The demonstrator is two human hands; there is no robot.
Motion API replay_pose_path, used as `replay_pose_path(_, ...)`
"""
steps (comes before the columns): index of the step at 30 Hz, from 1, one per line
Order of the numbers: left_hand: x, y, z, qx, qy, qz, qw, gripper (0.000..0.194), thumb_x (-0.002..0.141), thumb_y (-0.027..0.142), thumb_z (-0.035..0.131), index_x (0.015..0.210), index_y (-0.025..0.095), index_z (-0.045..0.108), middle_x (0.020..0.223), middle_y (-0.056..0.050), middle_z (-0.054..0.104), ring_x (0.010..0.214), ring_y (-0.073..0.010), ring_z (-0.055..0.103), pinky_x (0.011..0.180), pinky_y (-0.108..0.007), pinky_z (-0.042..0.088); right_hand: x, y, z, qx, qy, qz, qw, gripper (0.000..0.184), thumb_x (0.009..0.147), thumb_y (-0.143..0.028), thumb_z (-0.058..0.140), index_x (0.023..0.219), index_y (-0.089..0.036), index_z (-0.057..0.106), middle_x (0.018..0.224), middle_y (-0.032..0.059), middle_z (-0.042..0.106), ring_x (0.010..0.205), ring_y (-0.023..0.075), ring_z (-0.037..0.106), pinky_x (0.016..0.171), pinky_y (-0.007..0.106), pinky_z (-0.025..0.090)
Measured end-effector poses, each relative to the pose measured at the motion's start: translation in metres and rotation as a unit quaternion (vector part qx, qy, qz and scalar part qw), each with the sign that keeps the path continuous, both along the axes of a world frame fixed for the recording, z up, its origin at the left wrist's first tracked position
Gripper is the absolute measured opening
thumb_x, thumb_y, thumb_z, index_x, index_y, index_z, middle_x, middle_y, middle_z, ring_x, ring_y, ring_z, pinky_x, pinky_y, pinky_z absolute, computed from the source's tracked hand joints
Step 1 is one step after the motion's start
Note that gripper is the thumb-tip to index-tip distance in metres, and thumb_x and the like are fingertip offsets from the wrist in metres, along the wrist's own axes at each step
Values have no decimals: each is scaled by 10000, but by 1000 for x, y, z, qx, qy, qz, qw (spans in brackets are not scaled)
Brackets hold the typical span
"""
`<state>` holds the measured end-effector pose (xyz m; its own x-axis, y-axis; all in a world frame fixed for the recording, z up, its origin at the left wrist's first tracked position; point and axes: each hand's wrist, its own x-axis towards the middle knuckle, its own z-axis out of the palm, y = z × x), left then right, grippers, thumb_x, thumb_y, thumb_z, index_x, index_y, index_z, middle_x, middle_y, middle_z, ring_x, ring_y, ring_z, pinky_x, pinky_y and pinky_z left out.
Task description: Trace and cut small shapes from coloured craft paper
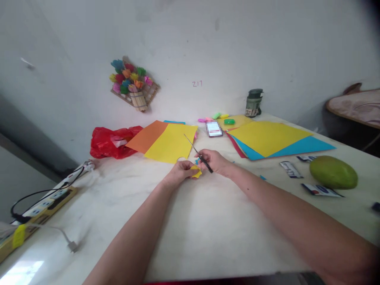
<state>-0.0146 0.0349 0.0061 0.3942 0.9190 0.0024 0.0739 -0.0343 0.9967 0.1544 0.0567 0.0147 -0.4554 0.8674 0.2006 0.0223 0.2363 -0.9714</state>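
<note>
Between the fingers of my left hand [179, 173] is a small yellow paper cutout [195, 171] with a wavy edge. My right hand [215, 161] is closed around a pair of scissors [204, 160], its dark handle near my palm and its blades pointing up and left. Both hands meet over the middle of the table, their fingertips close together. Small blue paper scraps [197, 161] lie just behind the fingers. Beyond my left hand rest a yellow sheet [170, 142] and an orange sheet [147, 136].
Yellow paper [270, 136] over blue paper [308, 147] lies at the back right, beside a phone [214, 128]. A green fruit [333, 172] and small packets [291, 169] sit right. A red plastic bag [111, 142] and power strip [44, 208] are left. A tumbler [253, 103] stands behind.
</note>
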Motion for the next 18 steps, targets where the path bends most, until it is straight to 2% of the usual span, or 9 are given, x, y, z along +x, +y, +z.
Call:
replay_pose_path(6,1,1,-1,-8,1,34,999,257,551,278,718,590,130,511,541,12,553,509,-92,525,617,-281,483,-3,6,-6,51,-14,-18,998,360,533,-130,599,885,-140,530,589,-42,542,540,93,509,564,233,419)
replay_pose_path(10,0,1,-2,-11,-4,37,999,253,557,275,714,615,128,517,589,-15,594,559,-115,564,600,-259,469,-4,7,-8,65,-23,-31,997,346,535,-144,603,874,-144,535,589,-40,542,556,102,517,558,233,422)
replay_pose_path(14,-1,2,-4,-14,-64,50,997,242,576,267,704,670,131,528,635,-15,611,600,-125,590,624,-260,468,-5,5,-7,46,-21,-55,997,340,537,-154,610,868,-149,533,577,-51,523,549,94,501,545,223,411)
replay_pose_path(18,-1,1,-3,-30,-117,53,991,262,581,275,706,697,130,521,735,-41,633,684,-157,615,671,-297,484,-3,1,-3,-6,-7,-59,998,327,549,-166,617,864,-162,528,577,-58,516,523,78,482,521,210,399)
